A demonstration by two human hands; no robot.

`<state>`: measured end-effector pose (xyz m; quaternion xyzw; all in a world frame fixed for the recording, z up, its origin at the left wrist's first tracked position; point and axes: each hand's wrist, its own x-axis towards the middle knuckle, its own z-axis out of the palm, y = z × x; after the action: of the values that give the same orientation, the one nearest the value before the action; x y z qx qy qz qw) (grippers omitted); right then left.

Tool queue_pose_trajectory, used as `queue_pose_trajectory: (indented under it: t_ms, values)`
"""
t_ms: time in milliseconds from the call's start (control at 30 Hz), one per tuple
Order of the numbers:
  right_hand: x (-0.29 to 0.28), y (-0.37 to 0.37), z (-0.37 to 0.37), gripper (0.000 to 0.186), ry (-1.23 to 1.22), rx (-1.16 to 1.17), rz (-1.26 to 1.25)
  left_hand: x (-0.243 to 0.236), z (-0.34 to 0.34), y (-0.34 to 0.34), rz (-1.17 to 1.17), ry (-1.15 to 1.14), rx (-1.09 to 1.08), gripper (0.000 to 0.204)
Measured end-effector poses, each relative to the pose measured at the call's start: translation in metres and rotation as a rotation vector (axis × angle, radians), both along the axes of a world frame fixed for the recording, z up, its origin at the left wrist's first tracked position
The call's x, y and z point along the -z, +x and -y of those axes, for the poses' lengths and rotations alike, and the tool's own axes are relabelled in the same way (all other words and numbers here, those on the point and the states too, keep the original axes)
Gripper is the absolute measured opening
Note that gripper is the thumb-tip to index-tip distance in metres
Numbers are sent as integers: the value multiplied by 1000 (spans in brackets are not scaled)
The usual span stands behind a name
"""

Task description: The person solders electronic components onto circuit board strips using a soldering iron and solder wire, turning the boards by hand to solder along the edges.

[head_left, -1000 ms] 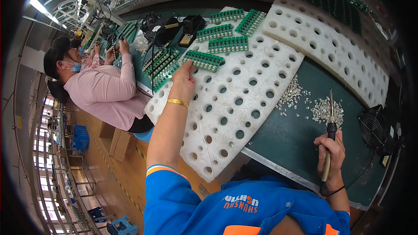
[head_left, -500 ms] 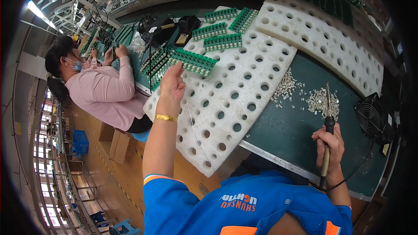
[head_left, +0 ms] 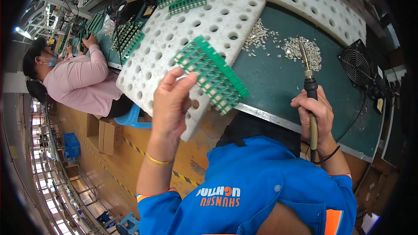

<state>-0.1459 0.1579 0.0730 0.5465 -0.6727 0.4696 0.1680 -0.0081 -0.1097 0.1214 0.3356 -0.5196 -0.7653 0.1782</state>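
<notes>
My left hand (head_left: 172, 100) pinches a green circuit board (head_left: 212, 75) by its near left edge. The board is held tilted above the near part of a white foam sheet full of round holes (head_left: 174, 35), and rows of small pale parts line it. In my right hand (head_left: 318, 115) is a soldering iron (head_left: 310, 82), gripped by its handle with the tip pointing up and away. Behind the iron's metal barrel lies a pile of small white components (head_left: 314, 52) on the dark green table (head_left: 278, 76).
A second pile of white components (head_left: 257, 35) lies beside the foam. Several green boards (head_left: 187, 3) rest on its far end. Another foam sheet (head_left: 300, 0) spans the back. A black fan (head_left: 358, 63) stands at right. On the left, a co-worker in pink (head_left: 80, 74) handles boards.
My left hand has lifted the circuit board off the far left of the foam and brought it nearer and to the right. The view has shifted; the right hand still holds the iron.
</notes>
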Motion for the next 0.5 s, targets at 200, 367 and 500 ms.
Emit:
queue_pose_trajectory:
  t_ms: [200,367,500]
  values:
    - [9,10,-22,26,-1,63,26,31,-58,-19,-233,-144,152,22]
    - [24,16,-24,27,-44,169,213,44,-85,-34,-198,-414,189,20]
    - [32,13,-26,32,-71,170,337,53,-96,-35,-196,-862,282,24]
